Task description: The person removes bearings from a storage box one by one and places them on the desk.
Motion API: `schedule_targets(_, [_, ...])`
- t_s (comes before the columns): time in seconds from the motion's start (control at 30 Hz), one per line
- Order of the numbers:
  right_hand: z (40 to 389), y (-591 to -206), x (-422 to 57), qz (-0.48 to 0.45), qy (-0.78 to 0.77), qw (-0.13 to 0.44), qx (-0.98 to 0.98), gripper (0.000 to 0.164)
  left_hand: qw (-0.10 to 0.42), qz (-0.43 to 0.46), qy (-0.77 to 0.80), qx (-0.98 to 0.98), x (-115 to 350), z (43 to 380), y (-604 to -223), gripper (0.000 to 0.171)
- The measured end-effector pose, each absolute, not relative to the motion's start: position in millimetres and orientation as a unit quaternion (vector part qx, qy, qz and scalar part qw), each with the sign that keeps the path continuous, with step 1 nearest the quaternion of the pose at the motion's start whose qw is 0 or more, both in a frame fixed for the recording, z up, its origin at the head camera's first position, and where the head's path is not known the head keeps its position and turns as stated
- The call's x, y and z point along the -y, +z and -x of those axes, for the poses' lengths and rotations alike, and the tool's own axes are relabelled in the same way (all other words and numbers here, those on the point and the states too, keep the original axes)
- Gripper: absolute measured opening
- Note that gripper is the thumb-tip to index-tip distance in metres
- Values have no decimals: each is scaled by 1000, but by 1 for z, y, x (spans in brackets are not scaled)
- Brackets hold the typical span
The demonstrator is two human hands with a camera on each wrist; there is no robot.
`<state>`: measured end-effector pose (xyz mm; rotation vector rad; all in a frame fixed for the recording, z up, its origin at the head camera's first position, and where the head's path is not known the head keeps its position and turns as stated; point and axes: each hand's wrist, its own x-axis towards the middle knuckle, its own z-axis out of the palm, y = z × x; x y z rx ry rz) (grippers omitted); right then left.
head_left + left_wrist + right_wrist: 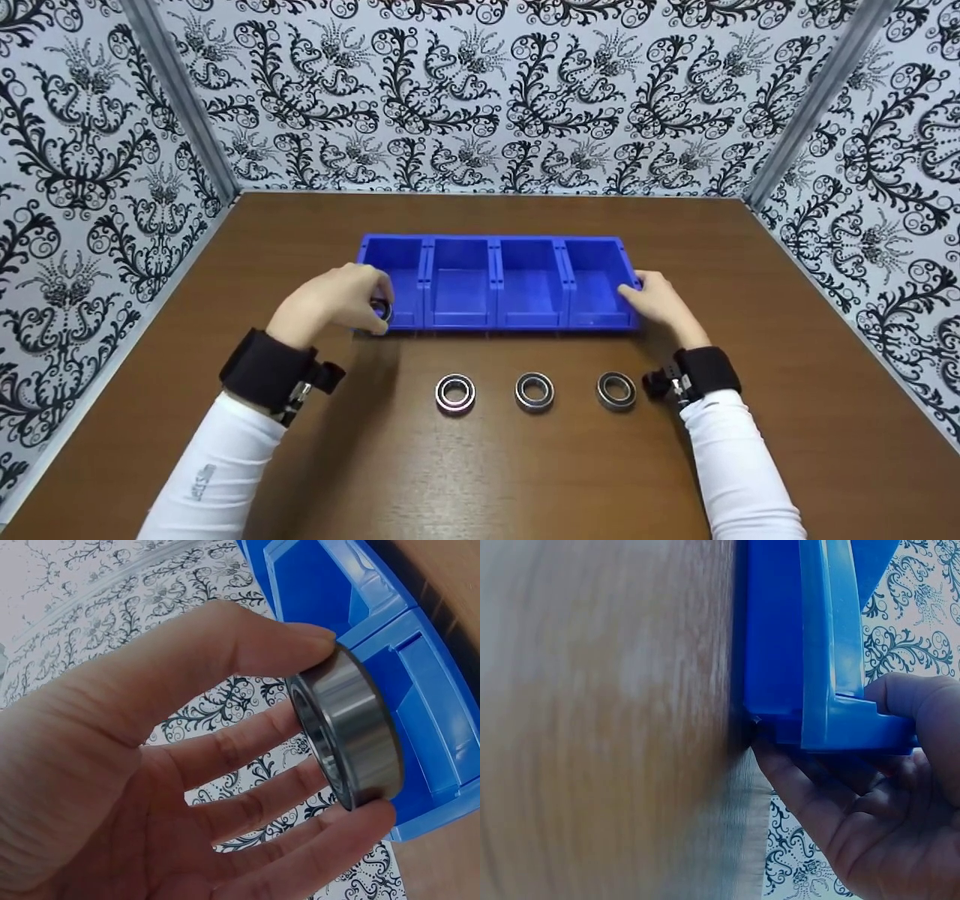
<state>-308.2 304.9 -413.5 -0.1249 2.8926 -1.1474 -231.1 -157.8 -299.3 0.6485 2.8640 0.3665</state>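
My left hand (334, 300) pinches a ball bearing (356, 727) between thumb and fingers, at the front of the leftmost compartment of a blue four-part bin (459, 322). In the left wrist view the bearing's steel outer ring faces the camera, tilted, with the bin just behind it. My right hand (654, 298) grips the bin's right end wall, thumb over the rim; the right wrist view shows its fingers (795, 784) against the outer side. No bearing shows inside the other compartments.
Three more bearings lie flat in a row on the brown table in front of the bin: a left one (455, 394), a middle one (535, 392) and a right one (616, 391) near the right wrist. Patterned walls (480, 97) enclose the table (480, 480).
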Motion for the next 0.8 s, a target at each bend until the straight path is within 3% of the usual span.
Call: schedule_targets(0.8, [304, -409, -301, 36, -359, 17, -933, 48, 99, -243, 120, -958, 161, 209, -315, 29])
